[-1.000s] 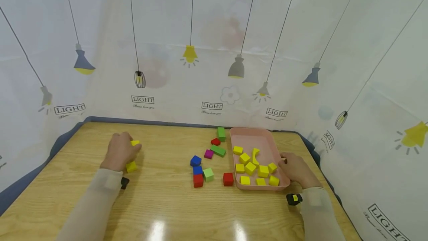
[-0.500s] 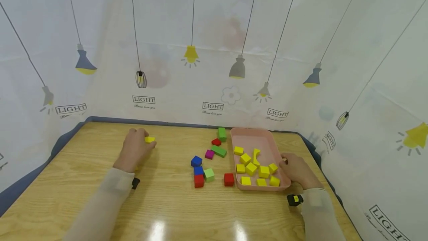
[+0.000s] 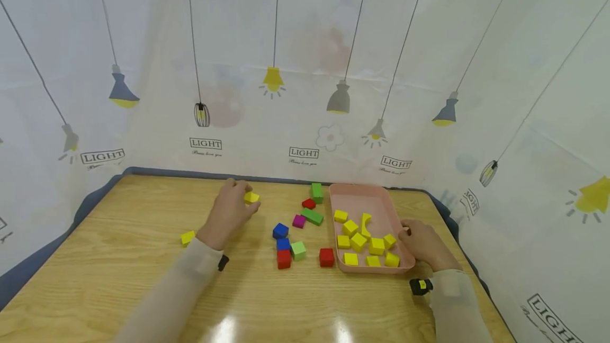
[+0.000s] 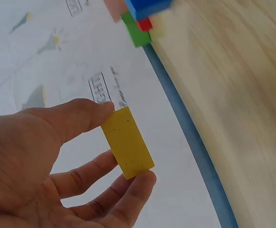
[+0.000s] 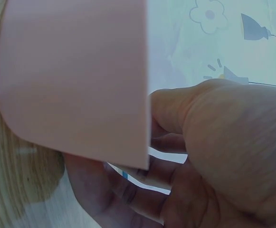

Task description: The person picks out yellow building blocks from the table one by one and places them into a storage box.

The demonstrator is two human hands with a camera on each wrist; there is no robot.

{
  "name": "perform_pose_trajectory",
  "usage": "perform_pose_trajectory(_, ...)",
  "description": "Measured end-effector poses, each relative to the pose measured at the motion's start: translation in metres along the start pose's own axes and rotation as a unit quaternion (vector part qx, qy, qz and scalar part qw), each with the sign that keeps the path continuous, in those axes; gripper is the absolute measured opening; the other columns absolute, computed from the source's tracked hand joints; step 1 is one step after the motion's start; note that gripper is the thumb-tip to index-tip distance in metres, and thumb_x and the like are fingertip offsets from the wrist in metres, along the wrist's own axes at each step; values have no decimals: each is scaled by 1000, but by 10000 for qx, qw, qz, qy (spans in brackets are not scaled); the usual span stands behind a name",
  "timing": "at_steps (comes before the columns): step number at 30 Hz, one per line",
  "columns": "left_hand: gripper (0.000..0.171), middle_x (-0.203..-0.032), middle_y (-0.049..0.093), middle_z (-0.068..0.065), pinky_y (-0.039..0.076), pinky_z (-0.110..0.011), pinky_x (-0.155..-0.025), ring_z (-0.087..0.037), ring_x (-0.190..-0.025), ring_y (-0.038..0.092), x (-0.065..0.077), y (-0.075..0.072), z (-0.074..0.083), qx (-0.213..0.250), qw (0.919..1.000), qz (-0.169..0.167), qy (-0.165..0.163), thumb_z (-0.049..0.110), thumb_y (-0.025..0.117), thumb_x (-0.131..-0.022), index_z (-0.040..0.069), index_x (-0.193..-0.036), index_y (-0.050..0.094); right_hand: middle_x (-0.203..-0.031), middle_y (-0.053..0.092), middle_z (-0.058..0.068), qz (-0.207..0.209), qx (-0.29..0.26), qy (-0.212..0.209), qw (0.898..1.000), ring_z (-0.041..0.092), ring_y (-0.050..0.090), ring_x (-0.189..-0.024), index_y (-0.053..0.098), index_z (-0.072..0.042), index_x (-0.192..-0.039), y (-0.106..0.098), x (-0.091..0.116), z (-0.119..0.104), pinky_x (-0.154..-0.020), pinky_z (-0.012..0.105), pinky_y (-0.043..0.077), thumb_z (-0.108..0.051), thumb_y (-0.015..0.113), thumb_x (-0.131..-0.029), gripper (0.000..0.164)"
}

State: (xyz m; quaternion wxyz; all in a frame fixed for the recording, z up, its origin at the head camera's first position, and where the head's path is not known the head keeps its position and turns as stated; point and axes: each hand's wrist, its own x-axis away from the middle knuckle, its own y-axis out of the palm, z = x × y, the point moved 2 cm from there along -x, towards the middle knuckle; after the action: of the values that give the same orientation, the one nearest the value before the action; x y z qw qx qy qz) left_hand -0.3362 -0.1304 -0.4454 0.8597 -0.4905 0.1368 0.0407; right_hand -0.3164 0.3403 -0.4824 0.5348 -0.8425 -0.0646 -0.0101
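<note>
My left hand [image 3: 229, 215] pinches a yellow block [image 4: 128, 143] between thumb and fingertips, above the table left of the loose coloured blocks. A second yellow block [image 3: 188, 237] lies on the table behind that wrist, to its left. On the right stands a shallow pink tray [image 3: 364, 188] holding several yellow blocks, mostly cubes, with one curved piece [image 3: 365, 224] among them. My right hand [image 3: 424, 242] grips the tray's right side; in the right wrist view the thumb is at the edge of the pink wall [image 5: 76, 80] and fingers reach under it.
Between left hand and tray lie loose blocks: blue [image 3: 280, 231], red [image 3: 284, 259], light green [image 3: 298, 250], purple [image 3: 298, 221] and longer green ones [image 3: 312, 216]. Another red cube [image 3: 326, 258] sits close beside the tray's left wall. A printed white curtain [image 3: 248, 120] stands behind the table.
The left hand has carried its yellow block rightward from the table's left part, uncovering the other yellow block. The right hand and tray stay where they were.
</note>
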Motion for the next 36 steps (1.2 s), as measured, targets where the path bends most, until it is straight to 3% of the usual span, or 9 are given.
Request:
perform_pose_trajectory(7,47,-116,51,-12,56,-35,-84,-24,-95,53,-9,14,45,7,9993,-6,361,27,81,-87,4,-123,63,-115,65,22,-32,-43,7,10000,25,60,-82,50,7,-139,-2,0,-1,-69,39,52,-13,49,-101,43)
perform_pose_trajectory(11,44,-111,50,-8,55,-28,-78,-20,-89,52,-14,24,76,0,9973,-70,735,28,81,-87,7,-122,64,-116,64,22,-47,-40,78,10000,25,60,-83,49,6,-140,-1,-1,0,-70,38,52,-13,49,-101,43)
perform_pose_trajectory(18,41,-111,51,-6,52,-24,-77,-16,-91,51,-19,54,125,-228,9887,-472,1404,29,78,-89,8,-122,63,-117,64,22,-23,7,68,10000,27,60,-86,50,6,-140,-1,-2,3,-72,40,53,-12,50,-101,43)
perform_pose_trajectory(23,42,-114,52,-4,52,-23,-82,-15,-96,51,-23,80,151,-214,9850,-831,1495,29,78,-90,10,-123,62,-119,64,23,-28,-58,56,10000,27,60,-88,50,6,-139,1,-2,4,-75,41,54,-12,49,-101,43)
perform_pose_trajectory(27,40,-118,51,-2,52,-22,-85,-13,-100,51,-24,98,169,127,9824,-1181,1441,25,79,-89,13,-124,62,-118,64,23,-58,-107,40,9999,26,60,-86,50,6,-139,2,-2,4,-71,38,53,-12,49,-101,43)
perform_pose_trajectory(31,35,-122,50,-2,52,-20,-80,-13,-97,52,-24,109,189,339,9786,-1500,1364,22,77,-91,15,-121,61,-120,63,23,-52,-70,93,9999,26,60,-86,50,5,-140,2,-3,3,-73,39,54,-13,49,-102,43)
perform_pose_trajectory(36,31,-116,54,0,48,-18,-75,-10,-90,53,-26,122,212,-62,9691,-1599,1879,22,76,-91,13,-117,62,-120,63,24,-103,-128,104,9998,25,60,-86,49,6,-141,-1,-1,0,-72,38,53,-13,49,-102,43)
